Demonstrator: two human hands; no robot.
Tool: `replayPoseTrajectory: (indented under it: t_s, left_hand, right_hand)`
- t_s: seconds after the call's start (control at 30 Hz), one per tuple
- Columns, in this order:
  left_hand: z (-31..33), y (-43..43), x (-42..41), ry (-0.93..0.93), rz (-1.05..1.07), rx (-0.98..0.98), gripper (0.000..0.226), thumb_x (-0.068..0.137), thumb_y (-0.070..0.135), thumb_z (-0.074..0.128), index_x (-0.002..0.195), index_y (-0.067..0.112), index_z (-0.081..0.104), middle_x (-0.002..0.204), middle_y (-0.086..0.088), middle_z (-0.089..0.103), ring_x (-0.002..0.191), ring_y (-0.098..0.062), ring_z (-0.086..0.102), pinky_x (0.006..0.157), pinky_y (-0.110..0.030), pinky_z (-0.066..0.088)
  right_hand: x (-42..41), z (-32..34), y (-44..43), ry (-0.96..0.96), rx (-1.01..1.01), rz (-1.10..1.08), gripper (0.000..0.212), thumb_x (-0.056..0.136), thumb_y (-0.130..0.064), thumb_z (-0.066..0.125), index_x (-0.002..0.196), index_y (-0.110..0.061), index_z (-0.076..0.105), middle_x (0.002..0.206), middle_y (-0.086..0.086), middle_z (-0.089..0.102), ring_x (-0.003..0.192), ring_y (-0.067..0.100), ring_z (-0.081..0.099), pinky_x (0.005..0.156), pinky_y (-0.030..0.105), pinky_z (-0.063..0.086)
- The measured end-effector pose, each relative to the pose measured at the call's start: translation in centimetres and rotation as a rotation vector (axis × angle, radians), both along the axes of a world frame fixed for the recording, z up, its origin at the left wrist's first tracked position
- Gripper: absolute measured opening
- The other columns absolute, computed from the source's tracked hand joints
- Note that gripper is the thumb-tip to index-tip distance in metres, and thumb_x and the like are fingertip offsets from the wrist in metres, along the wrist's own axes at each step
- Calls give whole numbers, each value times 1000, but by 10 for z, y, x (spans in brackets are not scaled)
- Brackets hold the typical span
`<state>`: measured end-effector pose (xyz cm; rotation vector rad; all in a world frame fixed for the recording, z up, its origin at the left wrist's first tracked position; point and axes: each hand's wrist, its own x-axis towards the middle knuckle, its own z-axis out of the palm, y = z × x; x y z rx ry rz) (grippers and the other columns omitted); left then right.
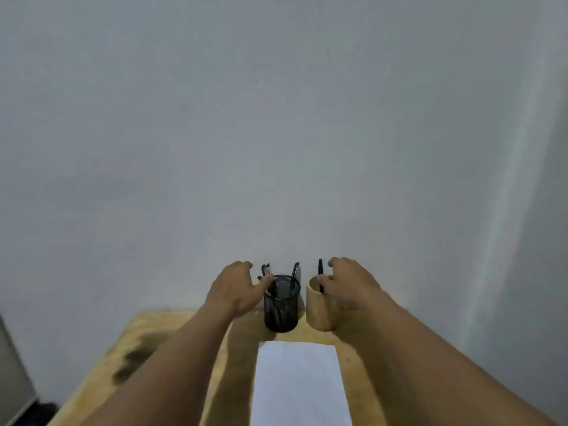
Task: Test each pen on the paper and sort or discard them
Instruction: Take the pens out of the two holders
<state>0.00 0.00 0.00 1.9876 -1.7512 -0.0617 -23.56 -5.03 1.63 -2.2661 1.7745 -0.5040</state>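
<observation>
A black mesh cup [281, 305] stands at the back of the wooden table [147, 333] and holds several dark pens [295, 270]. To its right stands a round wooden cup [319, 312] with one black pen [320, 267] sticking up out of it. My left hand [233, 290] hovers beside the mesh cup with its fingers spread and its thumb tip touching the pens at the cup's left rim. My right hand [350, 284] is at the wooden cup's rim, with thumb and forefinger closed on the black pen. A white sheet of paper [299, 385] lies in front of the cups.
A pale wall [276, 133] rises directly behind the cups. The table has a dark stain [135, 358] on its left part. A grey panel [12, 379] and dark floor show at the lower left, past the table's edge.
</observation>
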Motion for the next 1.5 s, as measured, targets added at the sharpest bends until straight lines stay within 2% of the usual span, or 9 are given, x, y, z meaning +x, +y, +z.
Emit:
replayPoseTrajectory:
  t_s: [0.17,0.27,0.37,0.67,0.8,0.93,1.13,1.33,1.5]
  left_hand:
    - [-20,-22,2,73,60,23,88,82,80,43,132,9,59,134,-9,62,125,-28,55,97,-41,49]
    - [-25,-27,-4,93,59,-16,67,78,76,49,105,18,69,111,-4,71,110,-30,61,86,-41,52]
    - [-31,-36,-9,84,61,-29,45,78,66,56,86,23,64,90,0,67,96,-30,60,75,-40,50]
    - [-33,-52,-23,185,-3,-112,40,75,50,77,110,30,73,97,5,73,95,-22,65,80,-39,53]
    - [-31,-52,-32,333,-54,-96,40,72,31,85,109,23,73,101,4,73,95,-15,67,78,-27,48]
    - [-31,-57,-37,358,-58,-81,38,67,28,88,101,20,72,95,1,74,94,-19,69,83,-33,55]
    - [-16,-56,-30,229,-27,-13,60,67,42,89,118,19,66,107,0,71,100,-21,66,84,-36,54]
    - [-2,-53,-11,62,-87,180,40,71,50,84,98,22,76,94,3,73,92,-18,66,80,-34,55]
    - [0,-54,-13,10,-95,146,31,71,46,85,86,21,75,85,1,72,84,-21,65,71,-30,51]
  right_hand:
    - [13,-14,-22,35,-75,-52,35,98,-44,46,105,-12,60,112,9,63,104,30,61,85,41,53]
    - [21,-19,-27,41,-131,-86,31,97,-39,47,101,-13,63,108,8,61,100,30,60,82,41,53]
    - [28,-26,-33,42,-177,-95,30,97,-35,49,100,-11,67,108,8,61,101,32,60,80,38,49]
    - [33,-34,-42,-56,-178,-126,21,93,-23,57,87,-10,72,99,8,67,89,31,61,78,39,53]
    - [30,-34,-40,-201,-144,-130,14,91,-23,61,91,-16,73,97,5,72,94,29,65,80,38,55]
    - [26,-35,-41,-314,-114,-130,9,90,-25,63,93,-22,71,96,3,73,94,28,66,83,41,56]
    - [19,-40,-45,-392,-97,-112,7,89,-24,65,94,-23,70,93,2,74,91,25,67,79,38,57]
    - [18,-44,-47,-420,-123,-118,11,91,-26,65,99,-21,71,95,3,73,91,25,67,80,40,58]
    - [17,-46,-46,-442,-150,-124,11,93,-25,66,101,-19,71,85,-2,67,91,24,66,81,38,56]
